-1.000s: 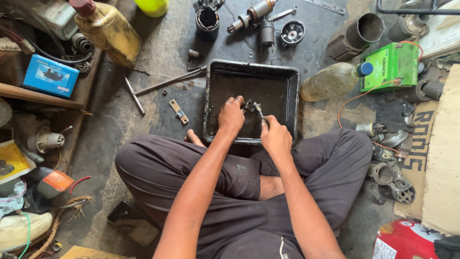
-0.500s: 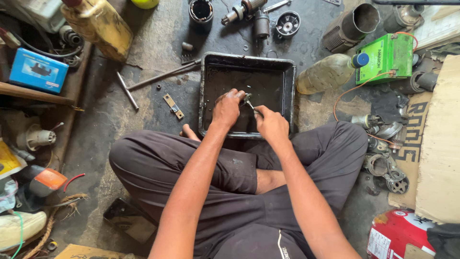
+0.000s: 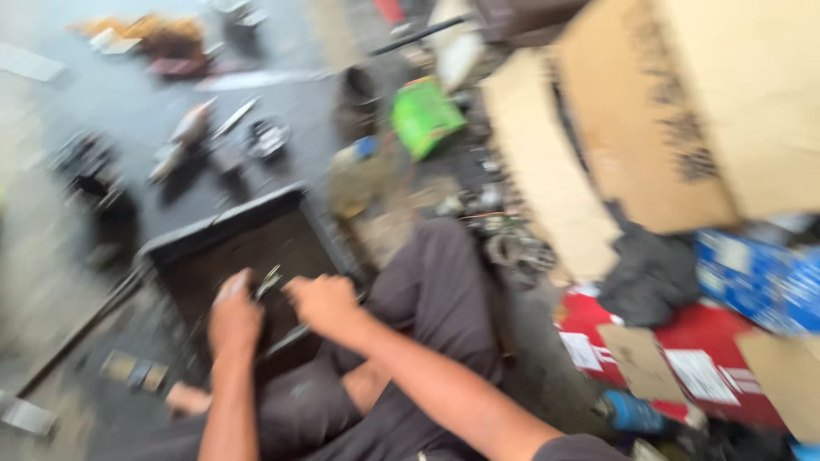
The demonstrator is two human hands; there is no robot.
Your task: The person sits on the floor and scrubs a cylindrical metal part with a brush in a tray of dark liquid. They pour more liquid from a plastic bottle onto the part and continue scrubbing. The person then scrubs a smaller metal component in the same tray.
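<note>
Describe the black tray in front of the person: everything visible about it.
The black tray is a shallow rectangular pan with a raised rim, dark and grimy-looking, material unclear in the blur. It lies flat on the floor before the crossed legs, skewed in view. The left hand and right hand work a small metal part over it.

Motion blur smears the whole view. The small metal part [image 3: 270, 282] between the fingers of the left hand [image 3: 232, 320] and right hand [image 3: 323, 305] cannot be identified. Grip indeterminate. Beyond the fingers, floor parts [image 3: 265, 137] are unreadable smudges. Both forearms are cut by the lower edge.
</note>
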